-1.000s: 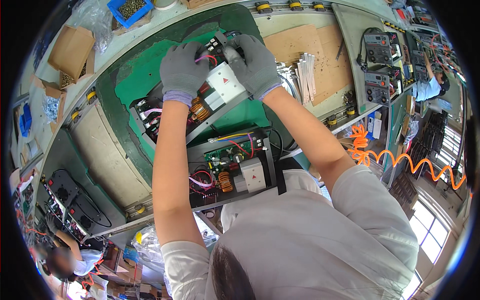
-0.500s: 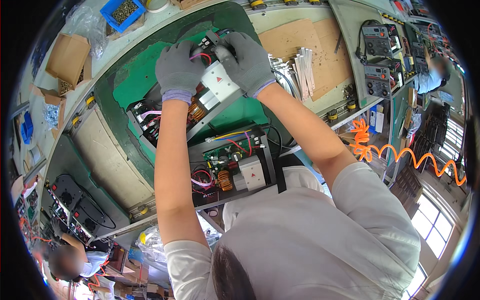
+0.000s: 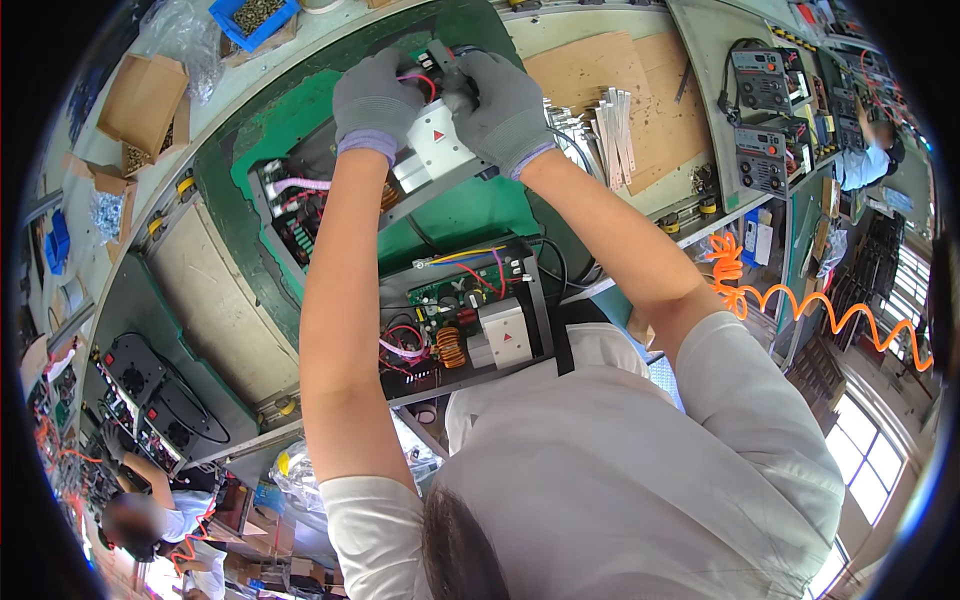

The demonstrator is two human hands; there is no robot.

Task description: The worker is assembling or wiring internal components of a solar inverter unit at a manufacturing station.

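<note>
Both my hands, in grey knit gloves, are at the far end of an open electronics chassis (image 3: 436,140), with a white block and a copper coil inside. My left hand (image 3: 377,105) has its fingers curled beside red and purple wires (image 3: 424,82). Across from it, my right hand (image 3: 502,115) closes at a black end panel (image 3: 440,58); its fingertips are partly hidden. What either hand pinches does not show. My left forearm covers part of the chassis. Nearer to me lies a second open chassis (image 3: 460,315) with a green board, coil and white block.
Under the far chassis is a worn green mat (image 3: 470,212). Metal strips (image 3: 612,135) lie on cardboard to the right. Screw boxes (image 3: 145,110) and a blue bin (image 3: 250,22) stand at the far left. Finished-looking units (image 3: 760,160) and an orange coiled hose (image 3: 780,297) are right; co-workers sit at both sides.
The far chassis has shifted a little away from me, its left end most. My left hand has moved slightly right and farther off. My right hand stays by the end panel.
</note>
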